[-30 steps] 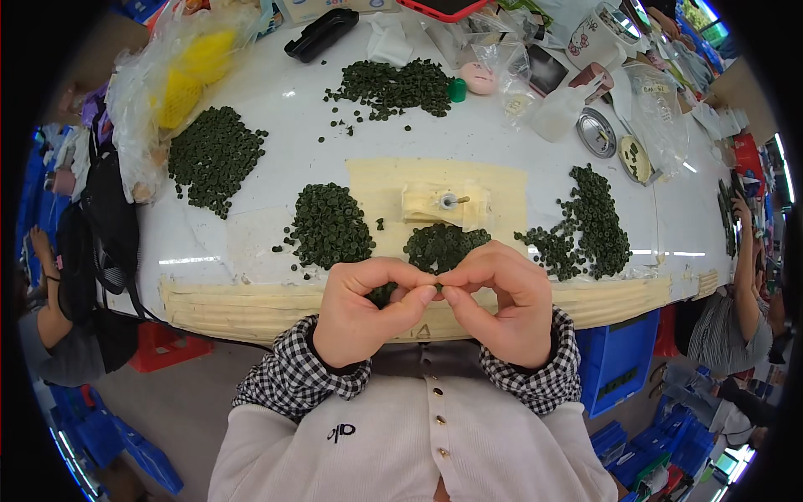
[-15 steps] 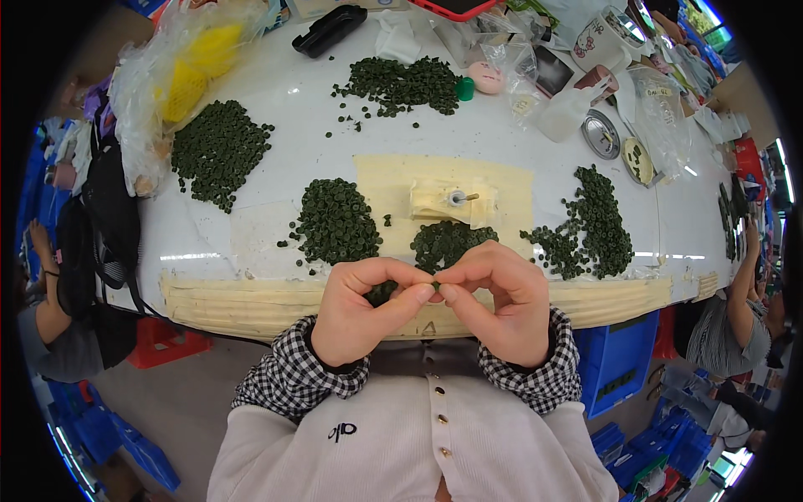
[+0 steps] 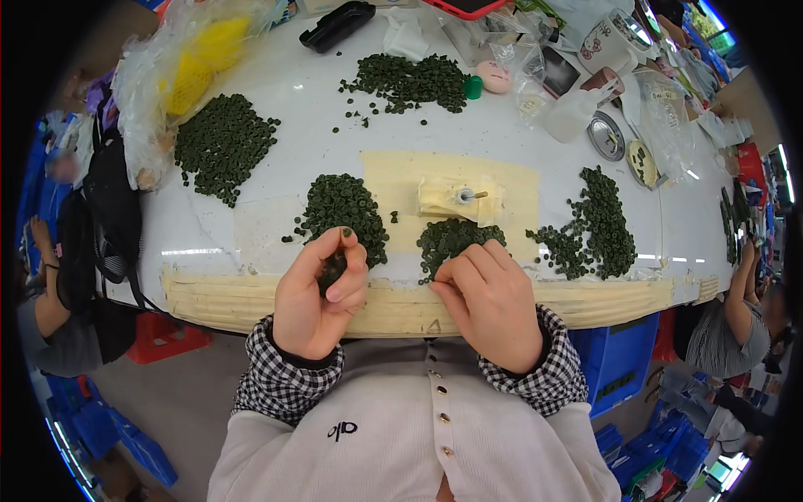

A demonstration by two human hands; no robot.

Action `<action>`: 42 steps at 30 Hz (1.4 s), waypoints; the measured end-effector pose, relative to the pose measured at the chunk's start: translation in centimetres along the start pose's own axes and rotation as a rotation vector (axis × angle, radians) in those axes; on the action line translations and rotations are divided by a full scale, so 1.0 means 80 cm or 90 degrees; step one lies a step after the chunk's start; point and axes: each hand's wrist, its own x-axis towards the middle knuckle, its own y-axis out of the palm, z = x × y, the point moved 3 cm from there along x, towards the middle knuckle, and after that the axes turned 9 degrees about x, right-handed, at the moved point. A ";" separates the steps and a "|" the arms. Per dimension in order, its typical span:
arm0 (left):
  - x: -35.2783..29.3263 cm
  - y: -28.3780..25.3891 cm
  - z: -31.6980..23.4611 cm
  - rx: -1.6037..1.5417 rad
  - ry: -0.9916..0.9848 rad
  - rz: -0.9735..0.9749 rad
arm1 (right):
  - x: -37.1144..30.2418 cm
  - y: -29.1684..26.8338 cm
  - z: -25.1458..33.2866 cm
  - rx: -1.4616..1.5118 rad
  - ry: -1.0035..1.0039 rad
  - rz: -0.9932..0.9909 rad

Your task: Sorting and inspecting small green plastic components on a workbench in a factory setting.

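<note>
Over the front edge of the table my left hand [image 3: 314,305] is curled closed, palm turned up. A small dark green round piece [image 3: 347,233] shows at its fingertips, and more dark green pieces [image 3: 332,269] show in the hollow of the hand. My right hand [image 3: 492,308] is lowered with thumb and fingers pinched at the near side of a heap of small green ring-like pieces [image 3: 447,241]. What the pinch holds, if anything, is too small to make out. Left of that heap, behind my left hand, lies a larger heap of green pieces [image 3: 341,205].
A taped block with a metal pin [image 3: 465,197] stands behind the near heap. More green heaps lie at the left [image 3: 224,146], back [image 3: 408,82] and right [image 3: 604,226]. Round tins [image 3: 606,136], a mug [image 3: 609,42] and plastic bags [image 3: 146,92] crowd the far edges.
My hands were together at the fingertips over the table edge. They have parted: the left moved left and turned upward, the right lowered its fingers to the near heap.
</note>
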 end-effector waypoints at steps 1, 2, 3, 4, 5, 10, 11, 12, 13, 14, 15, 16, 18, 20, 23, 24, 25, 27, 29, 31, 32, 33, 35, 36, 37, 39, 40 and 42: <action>-0.001 0.003 0.001 0.000 -0.002 -0.010 | 0.000 0.003 0.001 -0.019 0.001 -0.001; -0.001 0.005 0.002 0.001 -0.005 -0.020 | 0.000 0.007 0.000 -0.041 -0.001 0.016; -0.001 0.007 0.002 0.005 -0.002 -0.025 | 0.000 0.008 0.001 -0.049 0.000 0.023; -0.001 0.009 0.002 0.009 0.000 -0.029 | 0.000 0.008 0.001 -0.057 0.000 0.030; -0.001 0.010 0.002 0.013 0.003 -0.034 | 0.000 0.009 0.002 -0.065 0.001 0.037; -0.001 0.008 -0.001 0.003 0.024 -0.029 | -0.005 0.011 0.005 -0.099 -0.004 0.040; -0.002 0.009 -0.003 -0.001 0.035 -0.039 | -0.005 0.011 0.005 -0.102 -0.007 0.041; -0.003 0.010 -0.006 0.004 0.048 -0.047 | -0.006 0.011 0.005 -0.102 -0.007 0.036; -0.003 0.011 -0.009 0.008 0.062 -0.055 | -0.006 0.010 0.004 -0.102 -0.008 0.031; -0.004 0.011 -0.011 0.012 0.075 -0.063 | -0.007 0.010 0.004 -0.101 -0.008 0.025; -0.004 0.011 -0.011 0.014 0.070 -0.049 | -0.007 0.008 0.002 -0.100 -0.007 0.016; -0.005 0.010 -0.012 0.016 0.066 -0.034 | -0.007 0.006 0.000 -0.098 -0.006 0.007; -0.005 0.009 -0.009 0.019 0.056 -0.018 | -0.007 0.003 -0.002 -0.091 -0.012 -0.018; -0.006 0.007 -0.003 0.022 0.047 -0.015 | -0.006 0.000 -0.003 -0.078 -0.026 -0.049; -0.004 0.009 0.003 0.039 0.022 -0.009 | 0.000 -0.001 0.006 -0.033 -0.069 -0.030; -0.004 0.011 0.004 0.035 0.019 0.016 | 0.001 0.000 0.006 -0.037 -0.068 -0.014; -0.003 0.013 0.006 0.030 0.017 0.041 | 0.002 0.001 0.006 -0.041 -0.067 0.001; -0.003 0.017 0.009 0.037 0.007 0.054 | 0.003 0.001 0.004 -0.067 -0.081 -0.008; -0.005 0.020 0.011 0.060 -0.007 0.030 | 0.002 0.002 -0.002 -0.110 -0.110 -0.055; -0.003 0.020 0.013 0.070 -0.013 0.036 | 0.002 0.005 0.003 -0.178 -0.148 -0.027; -0.002 0.020 0.015 0.075 -0.016 0.039 | 0.003 0.008 0.006 -0.212 -0.166 -0.012; -0.001 0.021 0.016 0.074 -0.017 0.044 | 0.004 0.009 0.007 -0.228 -0.166 -0.007; 0.000 0.024 0.019 0.072 -0.020 0.055 | 0.009 0.013 0.010 -0.260 -0.164 0.005; 0.000 0.023 0.020 0.059 -0.019 0.068 | 0.012 0.017 0.008 -0.265 -0.167 0.010; 0.001 0.022 0.022 0.047 -0.018 0.081 | 0.010 0.017 0.006 -0.265 -0.160 0.006; 0.001 0.020 0.024 0.036 -0.019 0.093 | 0.008 0.016 0.006 -0.261 -0.149 -0.002; 0.000 0.020 0.025 0.039 -0.020 0.092 | 0.006 0.013 0.006 -0.255 -0.145 0.001; 0.000 0.017 0.024 0.046 -0.021 0.088 | -0.001 0.002 0.002 -0.242 -0.140 0.009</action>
